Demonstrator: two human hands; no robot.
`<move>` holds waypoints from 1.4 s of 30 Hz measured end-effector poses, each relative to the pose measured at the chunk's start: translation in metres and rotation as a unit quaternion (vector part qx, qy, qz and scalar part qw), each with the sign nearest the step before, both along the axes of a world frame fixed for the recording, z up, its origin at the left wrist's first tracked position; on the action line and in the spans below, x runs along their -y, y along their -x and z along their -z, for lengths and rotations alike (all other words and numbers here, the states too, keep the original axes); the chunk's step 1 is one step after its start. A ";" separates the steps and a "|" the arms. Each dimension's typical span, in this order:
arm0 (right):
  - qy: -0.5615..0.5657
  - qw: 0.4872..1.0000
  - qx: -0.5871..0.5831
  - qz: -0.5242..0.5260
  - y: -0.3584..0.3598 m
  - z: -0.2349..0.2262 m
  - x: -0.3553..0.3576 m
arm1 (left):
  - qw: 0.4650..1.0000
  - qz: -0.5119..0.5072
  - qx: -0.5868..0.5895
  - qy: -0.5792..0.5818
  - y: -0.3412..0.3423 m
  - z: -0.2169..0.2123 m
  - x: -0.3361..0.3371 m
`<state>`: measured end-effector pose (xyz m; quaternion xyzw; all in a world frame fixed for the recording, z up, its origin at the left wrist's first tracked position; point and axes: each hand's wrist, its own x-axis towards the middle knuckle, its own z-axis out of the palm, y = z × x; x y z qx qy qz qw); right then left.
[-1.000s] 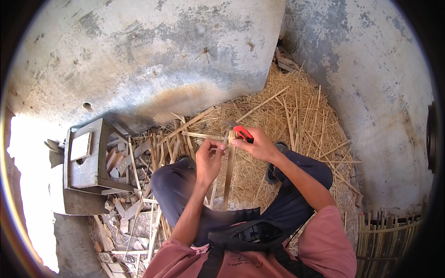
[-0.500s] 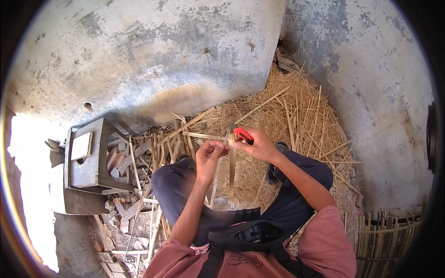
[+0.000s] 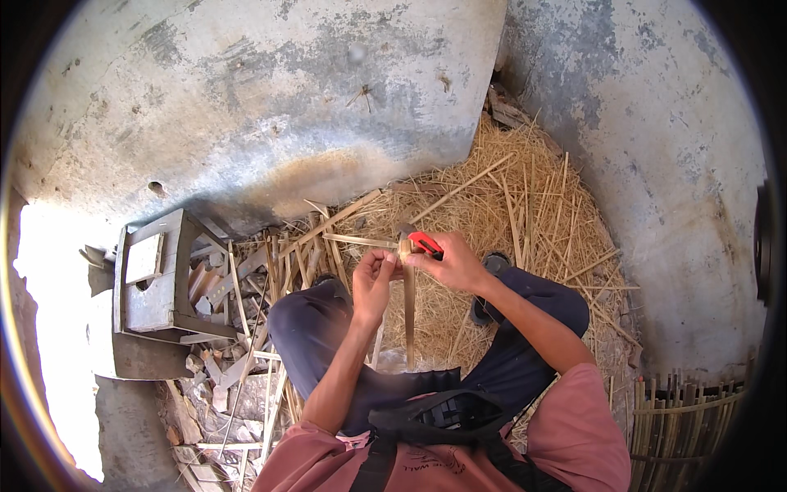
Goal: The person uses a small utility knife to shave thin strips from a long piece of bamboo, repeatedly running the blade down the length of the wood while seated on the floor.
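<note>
Over the straw between my bent knees, my right hand is closed round a red and black box cutter, tilted toward the upper left. Just below it, a flat bamboo strip hangs upright, its pale top end between my two hands. On the other side, my left hand has its thumb and fingers pinched together at that top end. Whether the left fingers grip the strip itself or a thin sliver beside it is too small to tell. The cutter's edge against the bamboo is hard to make out.
Straw and shavings cover the floor, with loose bamboo sticks on top. To the left stand a grey wooden box and rubble. Plastered walls close in ahead and right. A slatted bamboo piece leans at lower right.
The red cutter has shifted slightly left and down with my right hand. My left hand has moved a little right, and the pale strip hanging below it shows less.
</note>
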<state>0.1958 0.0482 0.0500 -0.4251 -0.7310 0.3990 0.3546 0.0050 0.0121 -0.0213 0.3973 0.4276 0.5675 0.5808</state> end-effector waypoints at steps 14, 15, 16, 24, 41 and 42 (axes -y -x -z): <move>0.103 0.993 -0.058 -0.027 -0.010 0.018 -0.010 | 0.999 0.033 0.037 -0.006 0.006 -0.006 -0.002; 0.108 0.992 -0.068 -0.021 -0.011 0.016 -0.010 | 0.999 0.033 0.039 -0.017 0.007 -0.007 -0.002; 0.113 0.991 -0.076 -0.014 -0.012 0.011 -0.010 | 0.999 0.032 0.024 -0.029 0.007 -0.010 -0.001; 0.171 0.978 -0.123 0.014 -0.025 -0.019 -0.012 | 0.994 0.073 -0.031 -0.076 0.018 -0.021 0.005; -0.304 0.937 0.155 0.070 -0.041 -0.029 -0.014 | 0.947 0.002 -0.313 -0.071 -0.001 -0.015 0.007; -0.278 0.942 0.176 0.070 -0.038 -0.028 -0.008 | 0.947 -0.009 -0.311 -0.078 0.000 -0.013 0.007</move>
